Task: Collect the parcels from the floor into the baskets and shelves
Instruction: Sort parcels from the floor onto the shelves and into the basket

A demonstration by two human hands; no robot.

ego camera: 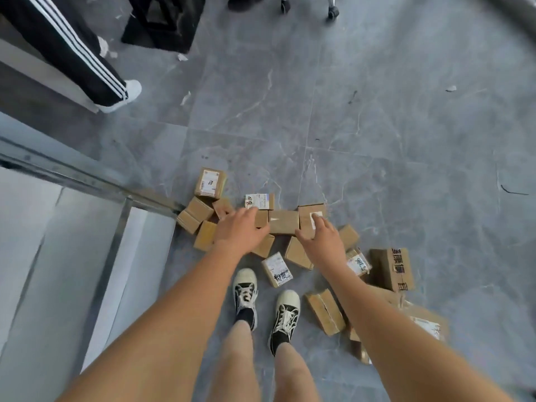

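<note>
Grey tiled floor [377, 111] is strewn with cardboard parcels [284, 221]; left hand [240, 230] and right hand [323, 242] are extended above them, fingers spread, nothing gripped.

- parcels [283, 222] lie on the floor [377, 126] just ahead of the shoes [265, 304]
- metal frame [87, 181] left of the shoes
- printed carton [391, 268] right of the shoes

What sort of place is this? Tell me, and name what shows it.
Probably a parcel pickup or sorting room. Many small cardboard parcels with shipping labels lie scattered on a grey tiled floor, metal shelving stands at the left, and chair castors show at the top.
</note>
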